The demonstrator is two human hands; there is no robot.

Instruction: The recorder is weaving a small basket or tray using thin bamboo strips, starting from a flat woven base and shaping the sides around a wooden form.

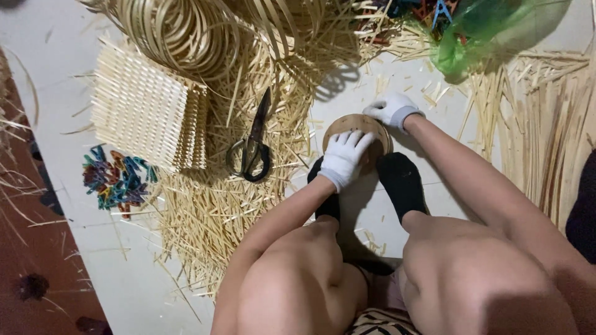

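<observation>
Round wooden disc [358, 127] flat on floor, no long axis, both gloved hands [345, 156] gripping its rim.

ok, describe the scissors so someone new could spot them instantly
Start at the big pile of pale straw strips on the white floor. The scissors lie on it, just right of the woven mat, left of the gloved left hand. They are the only dark metal thing there.
</observation>
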